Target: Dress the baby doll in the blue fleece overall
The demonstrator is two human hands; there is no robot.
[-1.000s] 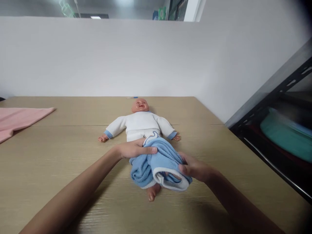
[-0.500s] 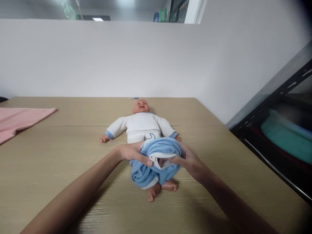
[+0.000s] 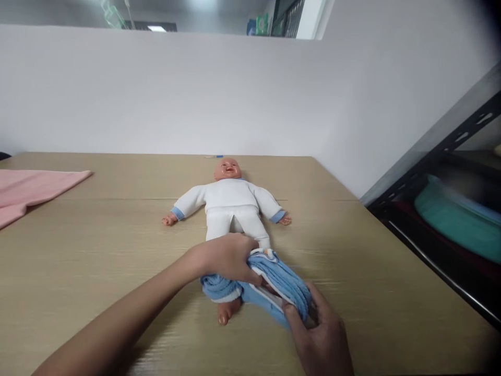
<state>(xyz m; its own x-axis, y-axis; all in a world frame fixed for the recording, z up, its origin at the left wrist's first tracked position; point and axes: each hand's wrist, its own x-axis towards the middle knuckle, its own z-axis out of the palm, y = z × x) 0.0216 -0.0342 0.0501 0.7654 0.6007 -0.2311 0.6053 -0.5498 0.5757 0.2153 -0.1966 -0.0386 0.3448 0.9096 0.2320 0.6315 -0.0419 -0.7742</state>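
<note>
A baby doll (image 3: 231, 194) in a white top and white leggings lies on its back, head toward the wall. Bunched blue pants (image 3: 284, 282) with white edging are gathered around its lower legs. My left hand (image 3: 230, 256) grips their upper edge near the doll's knees, thumb inside the fold. Lower and to the right, my right hand (image 3: 319, 326) pinches the other side of the same bunched leg opening. One bare foot (image 3: 228, 310) pokes out of the left leg; the other foot is hidden by the cloth and my hands.
A pink cloth (image 3: 35, 190) lies on the wooden table (image 3: 117, 235) at the left. Close to the wall is a small blue and white stick (image 3: 214, 156). Black shelving (image 3: 442, 271) with a teal item (image 3: 457, 222) stands along the right side.
My right hand has drawn the bunched pants down and to the right, and my left hand has shifted slightly right. The doll's white-clad upper legs now show, while its right-side foot is covered.
</note>
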